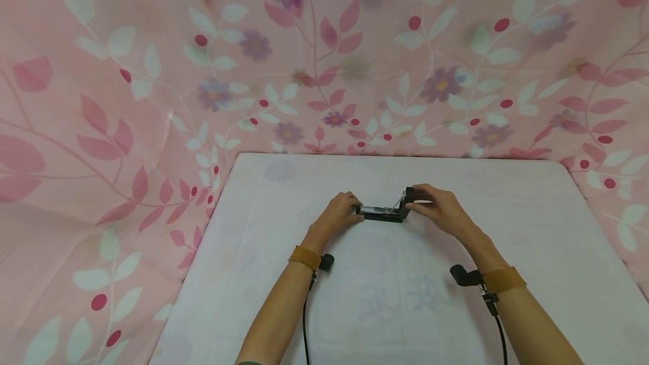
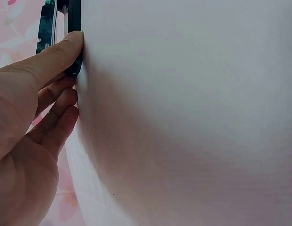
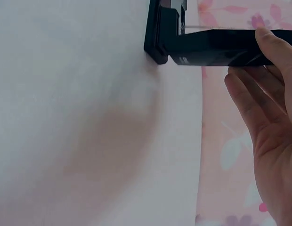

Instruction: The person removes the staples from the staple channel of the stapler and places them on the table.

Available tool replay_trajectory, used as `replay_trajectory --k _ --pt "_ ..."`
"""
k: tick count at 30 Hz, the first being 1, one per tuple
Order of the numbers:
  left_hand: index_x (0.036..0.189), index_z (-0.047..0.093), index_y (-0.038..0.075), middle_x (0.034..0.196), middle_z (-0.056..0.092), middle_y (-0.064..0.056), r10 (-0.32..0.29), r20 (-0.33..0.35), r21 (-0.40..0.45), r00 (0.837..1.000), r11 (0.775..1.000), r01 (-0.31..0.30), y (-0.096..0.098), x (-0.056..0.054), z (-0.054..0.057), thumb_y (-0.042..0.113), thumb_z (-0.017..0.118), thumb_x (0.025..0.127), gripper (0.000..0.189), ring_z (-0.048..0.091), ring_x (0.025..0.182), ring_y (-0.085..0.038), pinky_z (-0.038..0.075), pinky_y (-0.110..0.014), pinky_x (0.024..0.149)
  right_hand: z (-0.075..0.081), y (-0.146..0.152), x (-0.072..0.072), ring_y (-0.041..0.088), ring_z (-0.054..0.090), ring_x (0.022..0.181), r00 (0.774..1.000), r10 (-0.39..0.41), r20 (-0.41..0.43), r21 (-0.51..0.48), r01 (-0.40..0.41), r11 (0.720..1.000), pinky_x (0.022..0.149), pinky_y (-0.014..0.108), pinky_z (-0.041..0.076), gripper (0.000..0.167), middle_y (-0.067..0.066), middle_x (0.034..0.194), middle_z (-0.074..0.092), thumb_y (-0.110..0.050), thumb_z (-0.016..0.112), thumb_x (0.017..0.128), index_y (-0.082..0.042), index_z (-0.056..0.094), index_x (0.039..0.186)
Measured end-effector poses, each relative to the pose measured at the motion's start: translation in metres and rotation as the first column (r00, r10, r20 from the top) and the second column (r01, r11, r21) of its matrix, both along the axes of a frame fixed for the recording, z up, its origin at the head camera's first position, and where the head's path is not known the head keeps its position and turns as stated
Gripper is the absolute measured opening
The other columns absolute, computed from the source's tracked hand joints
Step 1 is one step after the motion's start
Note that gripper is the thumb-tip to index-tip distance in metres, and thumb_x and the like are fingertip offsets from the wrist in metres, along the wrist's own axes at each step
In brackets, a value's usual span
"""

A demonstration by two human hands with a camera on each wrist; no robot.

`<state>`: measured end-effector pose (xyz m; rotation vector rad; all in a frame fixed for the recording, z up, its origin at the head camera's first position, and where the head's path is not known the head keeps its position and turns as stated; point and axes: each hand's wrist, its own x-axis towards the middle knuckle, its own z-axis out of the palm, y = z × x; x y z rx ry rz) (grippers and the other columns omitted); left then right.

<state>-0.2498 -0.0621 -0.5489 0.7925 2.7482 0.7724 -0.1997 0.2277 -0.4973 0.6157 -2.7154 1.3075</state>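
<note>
A black stapler (image 1: 382,217) lies on the white table with its top cover swung up at the right end. A thin spring (image 3: 221,28) runs from the raised cover toward the base in the right wrist view. At the base's left end, my left hand (image 1: 336,216) grips with thumb and fingers; the left wrist view shows the thumb (image 2: 66,49) along its side. My right hand (image 1: 442,207) pinches the raised cover (image 3: 221,47) between thumb and fingertips. The stapler's inner channel shows only partly.
The white-covered table (image 1: 400,292) extends around the stapler on all sides. Behind and to the left hangs a pink floral cloth (image 1: 314,61). Each wrist wears a band with a small black camera (image 1: 327,262), and cables run back along the forearms.
</note>
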Motion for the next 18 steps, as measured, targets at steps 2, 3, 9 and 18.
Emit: replay_trajectory --k 2,3,9,18 --pt "0.12 0.07 0.007 0.119 0.065 -0.006 0.001 0.004 0.0 1.0 1.0 -0.001 0.0 -0.001 -0.001 0.022 0.076 0.087 0.037 0.056 0.111 -0.019 0.049 -0.032 0.1 -0.001 0.007 0.001 0.033 0.07 0.104 1.0 -0.014 -0.003 0.01 0.014 1.0 0.085 0.042 0.056 0.041 0.017 0.115 0.071 -0.013 0.075 0.086 -0.004 0.06 0.123" --pt "0.12 0.07 0.008 0.119 0.065 -0.005 0.002 0.005 -0.002 1.0 1.0 -0.002 0.0 -0.001 -0.001 0.022 0.076 0.087 0.036 0.056 0.111 -0.019 0.049 -0.032 0.1 -0.001 0.01 0.002 0.033 0.07 0.104 1.0 -0.024 0.0 0.018 0.024 1.0 0.085 0.042 0.056 0.041 0.017 0.114 0.071 -0.013 0.075 0.086 -0.004 0.06 0.123" --pt "0.121 0.069 0.008 0.12 0.064 -0.005 0.005 0.014 -0.016 1.0 1.0 -0.004 -0.001 -0.003 -0.002 0.023 0.075 0.087 0.037 0.055 0.112 -0.018 0.048 -0.031 0.1 -0.007 0.029 0.006 0.037 0.069 0.104 0.996 -0.085 0.03 0.069 0.082 0.994 0.086 0.047 0.055 0.04 0.017 0.109 0.071 -0.014 0.076 0.086 -0.004 0.061 0.121" --pt "0.122 0.069 0.009 0.122 0.064 -0.004 0.008 0.007 -0.023 1.0 1.0 -0.008 0.0 -0.002 -0.003 0.025 0.075 0.087 0.038 0.055 0.113 -0.018 0.048 -0.031 0.101 -0.019 0.05 0.011 0.042 0.068 0.105 0.99 -0.117 0.074 0.122 0.108 0.987 0.086 0.05 0.054 0.043 0.022 0.111 0.069 -0.015 0.076 0.086 -0.001 0.059 0.123"
